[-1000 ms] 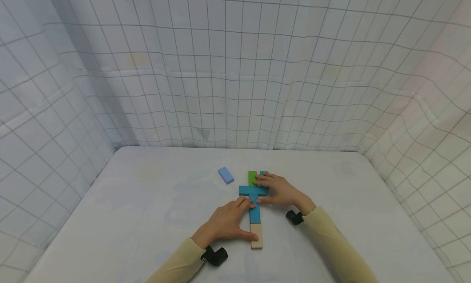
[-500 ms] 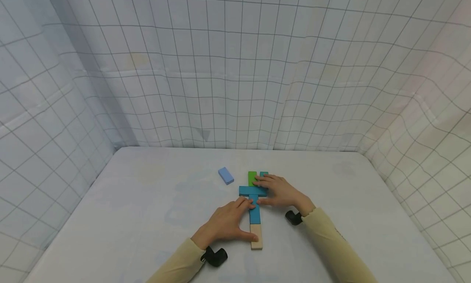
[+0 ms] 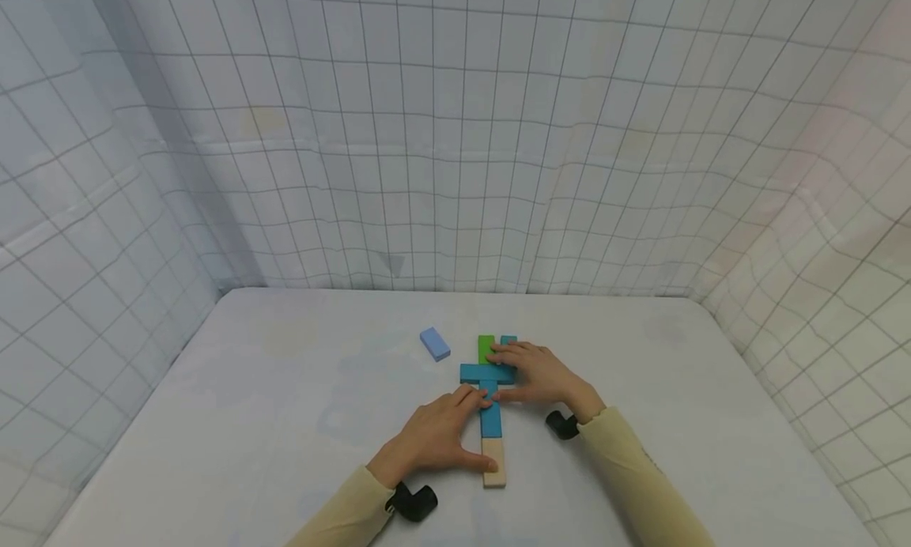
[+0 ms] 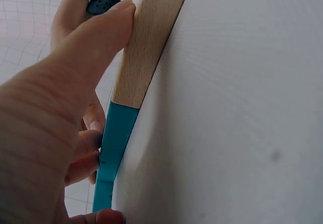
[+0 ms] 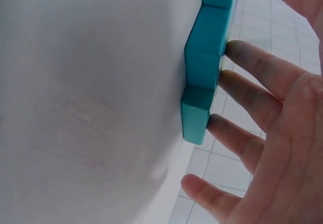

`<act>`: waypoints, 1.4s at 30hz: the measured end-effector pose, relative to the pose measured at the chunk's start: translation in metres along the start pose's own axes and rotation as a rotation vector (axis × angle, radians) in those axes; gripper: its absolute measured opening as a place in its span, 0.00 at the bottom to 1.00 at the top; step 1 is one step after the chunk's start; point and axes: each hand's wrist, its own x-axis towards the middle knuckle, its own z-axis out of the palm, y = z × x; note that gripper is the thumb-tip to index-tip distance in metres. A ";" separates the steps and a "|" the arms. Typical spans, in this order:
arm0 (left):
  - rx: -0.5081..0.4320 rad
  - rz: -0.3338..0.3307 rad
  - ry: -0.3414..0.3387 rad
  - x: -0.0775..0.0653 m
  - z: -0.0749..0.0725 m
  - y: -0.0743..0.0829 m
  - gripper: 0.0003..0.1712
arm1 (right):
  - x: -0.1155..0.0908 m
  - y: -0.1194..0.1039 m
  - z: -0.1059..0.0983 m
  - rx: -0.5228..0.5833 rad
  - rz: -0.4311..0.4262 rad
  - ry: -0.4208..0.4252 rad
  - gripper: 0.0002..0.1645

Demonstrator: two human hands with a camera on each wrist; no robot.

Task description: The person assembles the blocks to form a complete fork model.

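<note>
Flat blocks lie joined in the head view. A plain wooden block (image 3: 493, 450) is nearest, then a blue block (image 3: 491, 423) in line with it, then a blue block laid crosswise (image 3: 474, 373). Beyond that one, a green block (image 3: 485, 345) and a teal block (image 3: 508, 339) stand side by side. My left hand (image 3: 436, 434) has its thumb on the wooden block and its fingertips on the blue one in line. My right hand (image 3: 542, 375) spreads over the crosswise block's right end; in the right wrist view its fingertips (image 5: 231, 47) touch the blocks' top faces.
A light blue block (image 3: 435, 344) lies apart, tilted, to the left of the green one. The white tabletop (image 3: 285, 405) runs back to a grid-patterned curtain (image 3: 455, 152), which also hangs along both sides.
The head view has tilted slightly, so everything sits a little lower. Both hands stay at the blocks with hardly any movement, and the blocks keep their arrangement.
</note>
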 end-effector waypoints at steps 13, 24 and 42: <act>-0.011 -0.014 -0.030 0.000 -0.004 0.002 0.53 | 0.002 -0.003 -0.003 0.032 0.041 -0.031 0.41; 0.044 -0.017 -0.051 -0.001 -0.008 0.005 0.57 | 0.004 -0.004 -0.002 0.037 0.044 -0.032 0.41; 0.145 0.008 -0.075 -0.004 -0.022 0.010 0.48 | 0.000 -0.004 -0.001 0.084 0.070 -0.015 0.41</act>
